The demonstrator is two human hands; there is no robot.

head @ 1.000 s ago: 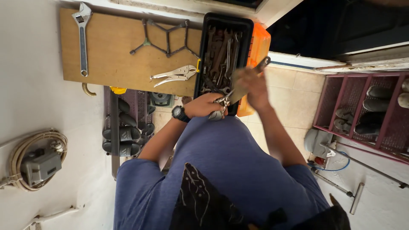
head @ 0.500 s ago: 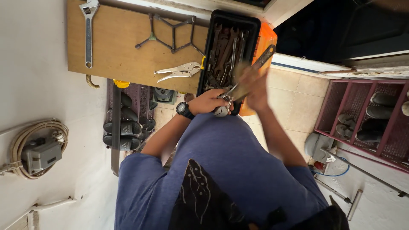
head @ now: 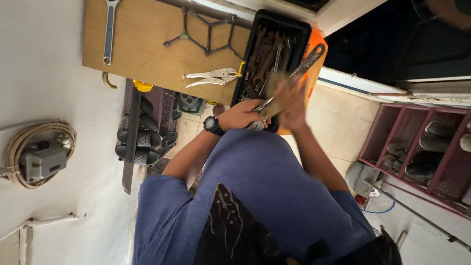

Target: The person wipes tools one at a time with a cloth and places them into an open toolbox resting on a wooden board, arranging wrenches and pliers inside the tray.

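Right hand (head: 293, 100) clenched on a long rusty wrench (head: 306, 61) over the black toolbox (head: 271, 22) — long axis diagonal, head end pointing up-right past the toolbox's orange edge, handle end blurred in the fist. Left hand (head: 241, 115) grips small pliers (head: 260, 105) at the toolbox's near end. Locking pliers (head: 211, 77) lie on the wooden board (head: 142, 44) just left of the toolbox — untouched

A brown wooden board (head: 147, 44) carries the tools: a long silver adjustable wrench (head: 109, 30) near its left edge, a dark cross-shaped wrench frame (head: 206, 33) in the middle, and silver locking pliers (head: 211, 77) near the lower edge. At its right end sits a black toolbox (head: 267, 59) full of what look like spanners.
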